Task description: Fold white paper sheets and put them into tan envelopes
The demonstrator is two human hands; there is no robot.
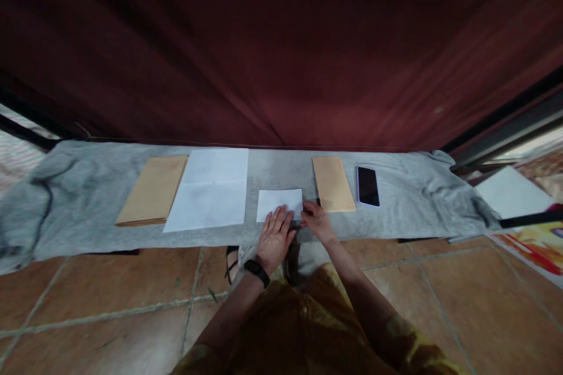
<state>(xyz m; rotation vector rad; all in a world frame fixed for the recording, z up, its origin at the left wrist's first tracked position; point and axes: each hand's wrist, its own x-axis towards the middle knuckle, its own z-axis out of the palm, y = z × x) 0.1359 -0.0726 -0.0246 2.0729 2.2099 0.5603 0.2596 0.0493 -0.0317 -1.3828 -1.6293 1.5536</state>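
Note:
A small white sheet of paper (280, 198), apparently folded, lies crosswise on the grey cloth. Flat on its lower edge rests my left hand (276, 235), fingers stretched and slightly spread, with a dark band on the wrist. My right hand (317, 221) is at the paper's right edge, fingers curled in and pinching its lower right corner; the fingertips are partly hidden. To the left lie larger white sheets (213, 187) with a crease across them. A brown paper envelope (334, 184) lies just beyond my right hand.
A stack of larger brown envelopes (153, 187) lies at the left of the cloth-covered bench (409, 193). Right of the small envelope is a phone (368, 186) with a dark screen. A dark red curtain (281, 70) hangs behind. Tiled floor (145, 304) shows in front.

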